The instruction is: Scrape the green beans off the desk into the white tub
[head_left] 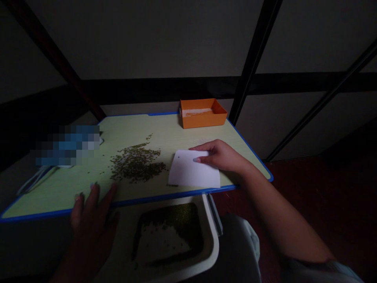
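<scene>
My right hand grips a white card by its right side, thumb on top, the card lying low over the tabletop near the front edge. One small dark speck shows on the card. Just left of it, a loose heap of small dark green-brown grains is spread on the pale green table. My left hand rests at the table's front edge with fingers apart, holding nothing. Below the edge stands a white tub with more of the dark grains around its bottom.
An orange open box with some pale bits inside stands at the table's back right corner. On the left lies a blurred-out bluish object with a pale cord. Dark-framed panels rise behind the table.
</scene>
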{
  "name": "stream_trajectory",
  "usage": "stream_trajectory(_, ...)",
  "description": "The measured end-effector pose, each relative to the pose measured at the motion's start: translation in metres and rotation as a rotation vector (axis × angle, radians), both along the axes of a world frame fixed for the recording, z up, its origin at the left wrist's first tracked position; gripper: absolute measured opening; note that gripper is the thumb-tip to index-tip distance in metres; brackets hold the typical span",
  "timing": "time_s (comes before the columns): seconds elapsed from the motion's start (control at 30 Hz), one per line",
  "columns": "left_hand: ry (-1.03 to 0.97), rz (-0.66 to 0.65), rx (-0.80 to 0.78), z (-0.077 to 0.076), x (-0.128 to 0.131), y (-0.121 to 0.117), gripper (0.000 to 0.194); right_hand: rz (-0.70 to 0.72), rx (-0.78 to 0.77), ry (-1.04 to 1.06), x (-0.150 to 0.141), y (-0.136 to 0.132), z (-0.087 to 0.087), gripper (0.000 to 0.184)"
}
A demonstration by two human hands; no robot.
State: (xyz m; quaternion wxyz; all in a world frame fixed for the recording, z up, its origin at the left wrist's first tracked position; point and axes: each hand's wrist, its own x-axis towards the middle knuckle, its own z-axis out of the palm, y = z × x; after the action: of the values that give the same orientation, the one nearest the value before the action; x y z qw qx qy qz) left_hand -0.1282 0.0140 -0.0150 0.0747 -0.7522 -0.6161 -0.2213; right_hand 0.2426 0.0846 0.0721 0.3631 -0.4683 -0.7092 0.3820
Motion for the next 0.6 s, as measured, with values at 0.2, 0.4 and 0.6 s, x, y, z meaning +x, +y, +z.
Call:
stream_trajectory(0.2, -0.024, -0.004, -0.024, 0.001, 0.002, -0.001, 0.057, 0.149, -0.059, 0.010, -0.002, -0.003, -0.001, 0.038)
stream_trajectory(0.4, -0.056, 0.033, -0.055, 0.003, 0.003, -0.004, 0.054, 0.094, -0.047, 0.154, 0.000, -0.009, 0.003, 0.038)
stream_trajectory(0.6, -0.085, 0.054, -0.094, 0.007, 0.007, -0.007, 0.052, -0.127, 0.002, 0.142, 0.011, -0.010, 0.004, 0.036)
